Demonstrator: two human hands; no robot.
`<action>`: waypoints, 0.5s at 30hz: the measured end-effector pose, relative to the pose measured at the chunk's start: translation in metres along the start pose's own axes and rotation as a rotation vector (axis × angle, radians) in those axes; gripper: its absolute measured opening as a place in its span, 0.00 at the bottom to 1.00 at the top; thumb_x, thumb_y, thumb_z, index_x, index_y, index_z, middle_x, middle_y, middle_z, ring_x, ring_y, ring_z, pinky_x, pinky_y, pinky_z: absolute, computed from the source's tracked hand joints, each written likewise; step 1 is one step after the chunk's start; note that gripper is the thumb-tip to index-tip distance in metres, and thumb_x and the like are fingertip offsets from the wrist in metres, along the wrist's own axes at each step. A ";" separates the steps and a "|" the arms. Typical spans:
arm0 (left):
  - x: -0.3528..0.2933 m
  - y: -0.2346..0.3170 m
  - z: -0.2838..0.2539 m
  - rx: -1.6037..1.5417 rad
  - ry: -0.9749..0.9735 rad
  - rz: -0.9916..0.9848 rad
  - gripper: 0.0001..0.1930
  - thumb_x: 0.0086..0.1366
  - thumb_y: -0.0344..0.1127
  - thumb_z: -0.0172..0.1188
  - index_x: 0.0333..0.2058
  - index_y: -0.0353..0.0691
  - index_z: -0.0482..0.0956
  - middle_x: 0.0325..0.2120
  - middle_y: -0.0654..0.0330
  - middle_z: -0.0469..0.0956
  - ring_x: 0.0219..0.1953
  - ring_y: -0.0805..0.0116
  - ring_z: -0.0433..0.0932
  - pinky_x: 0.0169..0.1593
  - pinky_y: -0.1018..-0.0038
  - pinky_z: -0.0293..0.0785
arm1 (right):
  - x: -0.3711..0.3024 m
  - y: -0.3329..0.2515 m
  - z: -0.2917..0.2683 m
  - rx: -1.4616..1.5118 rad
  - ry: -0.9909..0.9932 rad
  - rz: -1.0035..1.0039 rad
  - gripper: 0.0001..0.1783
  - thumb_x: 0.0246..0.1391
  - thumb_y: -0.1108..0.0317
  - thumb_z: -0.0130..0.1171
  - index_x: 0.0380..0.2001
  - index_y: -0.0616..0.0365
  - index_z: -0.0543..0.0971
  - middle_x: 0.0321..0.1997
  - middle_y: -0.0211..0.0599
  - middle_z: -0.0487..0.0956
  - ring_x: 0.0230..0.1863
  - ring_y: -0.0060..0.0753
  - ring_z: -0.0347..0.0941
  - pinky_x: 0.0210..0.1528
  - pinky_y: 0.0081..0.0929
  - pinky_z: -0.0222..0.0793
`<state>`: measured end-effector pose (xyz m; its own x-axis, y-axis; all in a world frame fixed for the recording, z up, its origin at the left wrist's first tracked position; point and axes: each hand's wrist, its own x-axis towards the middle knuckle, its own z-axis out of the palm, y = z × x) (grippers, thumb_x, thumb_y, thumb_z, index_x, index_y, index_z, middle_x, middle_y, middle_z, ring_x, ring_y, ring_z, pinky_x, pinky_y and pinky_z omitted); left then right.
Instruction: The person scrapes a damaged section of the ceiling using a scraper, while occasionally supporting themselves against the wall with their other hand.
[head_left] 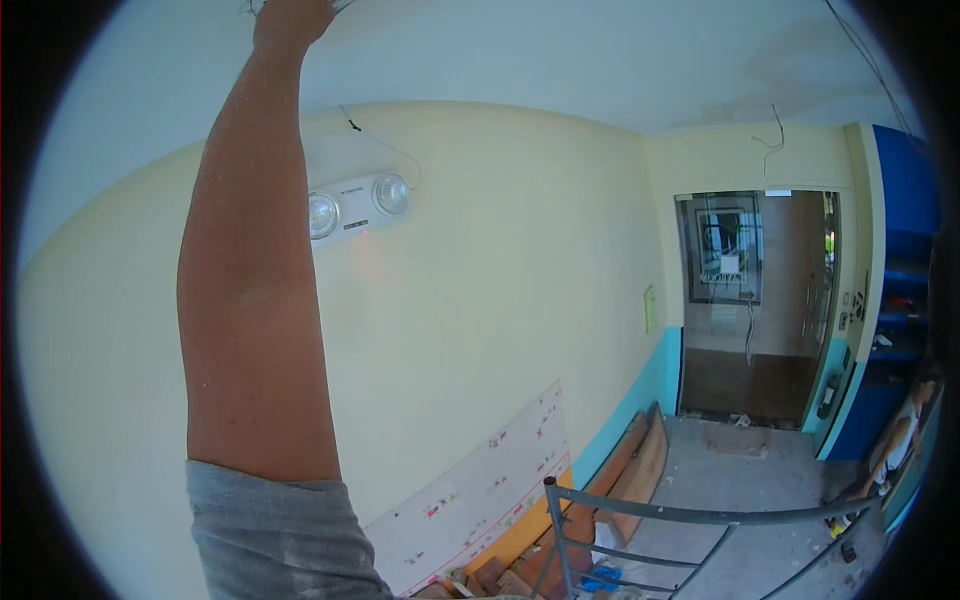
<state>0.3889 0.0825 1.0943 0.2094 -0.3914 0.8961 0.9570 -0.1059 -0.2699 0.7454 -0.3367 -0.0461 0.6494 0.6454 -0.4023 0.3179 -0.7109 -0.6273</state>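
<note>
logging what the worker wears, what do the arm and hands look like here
One arm shows, bare from wrist to upper arm, with pale dust specks on it. A short grey sleeve, also dusty, covers the shoulder. No glove, watch or band visible. The hand is cut off by the frame edge.

A twin-lamp emergency light (355, 205) hung on the cream wall (480, 280), with planks (630, 470) and a metal railing (690, 515) below it.

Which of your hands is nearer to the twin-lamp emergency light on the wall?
Left. The left hand is raised to the ceiling, above and slightly left of the emergency light, with its forearm passing just beside it. The right hand is out of view.
</note>
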 end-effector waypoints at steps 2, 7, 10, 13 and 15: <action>-0.006 0.019 -0.001 0.031 0.206 0.094 0.12 0.62 0.30 0.52 0.42 0.34 0.80 0.40 0.46 0.81 0.44 0.49 0.80 0.50 0.58 0.75 | -0.010 0.008 -0.003 0.002 0.006 0.018 0.13 0.56 0.56 0.56 0.34 0.53 0.81 0.28 0.35 0.81 0.29 0.38 0.78 0.31 0.37 0.73; -0.006 0.055 -0.039 0.000 -0.165 0.075 0.12 0.63 0.30 0.50 0.43 0.37 0.80 0.39 0.47 0.82 0.43 0.50 0.81 0.47 0.58 0.77 | -0.020 0.015 -0.004 0.017 0.024 0.037 0.14 0.56 0.55 0.56 0.33 0.53 0.81 0.28 0.36 0.81 0.28 0.38 0.78 0.31 0.37 0.73; 0.006 0.038 -0.023 -0.132 -0.130 -0.109 0.17 0.63 0.36 0.48 0.49 0.42 0.77 0.40 0.45 0.81 0.42 0.44 0.81 0.47 0.52 0.76 | -0.006 0.004 -0.003 0.018 0.013 -0.009 0.14 0.56 0.55 0.56 0.33 0.53 0.81 0.28 0.36 0.81 0.28 0.38 0.77 0.31 0.37 0.73; -0.035 0.047 -0.005 -0.198 -0.129 -0.142 0.18 0.63 0.36 0.48 0.50 0.41 0.76 0.41 0.45 0.81 0.43 0.44 0.80 0.47 0.52 0.76 | -0.015 0.004 -0.008 0.008 0.017 0.007 0.14 0.56 0.54 0.56 0.33 0.53 0.81 0.27 0.36 0.81 0.28 0.38 0.77 0.31 0.38 0.73; -0.044 0.039 -0.009 -0.177 -0.157 -0.176 0.18 0.63 0.36 0.48 0.50 0.42 0.76 0.41 0.46 0.81 0.43 0.44 0.80 0.47 0.52 0.76 | -0.017 0.003 -0.008 0.011 0.022 0.011 0.14 0.56 0.54 0.56 0.33 0.53 0.81 0.27 0.36 0.81 0.28 0.38 0.77 0.31 0.38 0.73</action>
<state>0.4149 0.0878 1.0413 0.0851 -0.2086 0.9743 0.9343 -0.3229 -0.1508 0.7408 -0.3518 -0.0357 0.6681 0.6308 -0.3945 0.3028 -0.7149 -0.6303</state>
